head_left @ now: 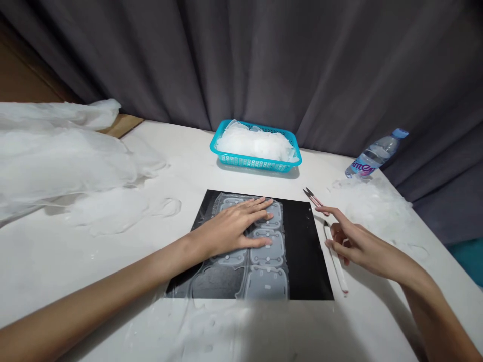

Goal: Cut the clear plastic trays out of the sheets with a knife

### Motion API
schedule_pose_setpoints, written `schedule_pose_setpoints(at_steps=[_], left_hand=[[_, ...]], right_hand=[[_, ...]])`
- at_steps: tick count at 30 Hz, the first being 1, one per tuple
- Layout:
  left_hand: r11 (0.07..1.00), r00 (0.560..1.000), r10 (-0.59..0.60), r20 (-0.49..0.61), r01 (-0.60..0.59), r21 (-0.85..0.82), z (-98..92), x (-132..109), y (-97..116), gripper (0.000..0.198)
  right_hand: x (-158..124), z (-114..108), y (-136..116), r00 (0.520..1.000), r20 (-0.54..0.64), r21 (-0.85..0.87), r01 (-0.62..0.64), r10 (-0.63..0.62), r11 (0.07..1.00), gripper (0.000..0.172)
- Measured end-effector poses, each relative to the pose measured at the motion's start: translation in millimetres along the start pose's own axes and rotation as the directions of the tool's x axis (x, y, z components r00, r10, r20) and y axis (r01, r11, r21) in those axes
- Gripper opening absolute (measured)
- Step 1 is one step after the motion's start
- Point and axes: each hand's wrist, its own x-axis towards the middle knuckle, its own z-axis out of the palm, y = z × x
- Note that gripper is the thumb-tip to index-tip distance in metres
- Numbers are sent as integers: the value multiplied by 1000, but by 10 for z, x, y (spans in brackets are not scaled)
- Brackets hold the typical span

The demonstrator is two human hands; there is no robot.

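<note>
A translucent molded sheet (267, 281) with rounded rectangular pieces lies on a black mat (302, 251), its lower part running past the mat's near edge. My left hand (237, 221) rests flat on the sheet with fingers spread, covering some of the pieces. One piece is gone from the sheet at the lower left, leaving an opening. To the right of the mat, my right hand (350, 239) has its index finger stretched out and its other fingers curled. Its thumb is at a slim white pen-shaped tool (337, 266) with a dark tip. Thread snips (315, 198) lie just beyond the index finger.
A blue basket (256, 163) full of translucent pieces stands at the back. Whitish sheets (68, 161) are heaped at the left. At the right are a water bottle (375, 155) and a pile of clear scraps (377, 206). A grey curtain (264, 60) hangs behind.
</note>
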Motion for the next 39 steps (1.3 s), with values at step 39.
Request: schedule_pose_setpoints(at_steps=[39], left_hand=[[991,998,-53,29,49,124,-66,31,48,70]], right_hand=[[646,500,-383,813,-248,78,559,-527,826,11]])
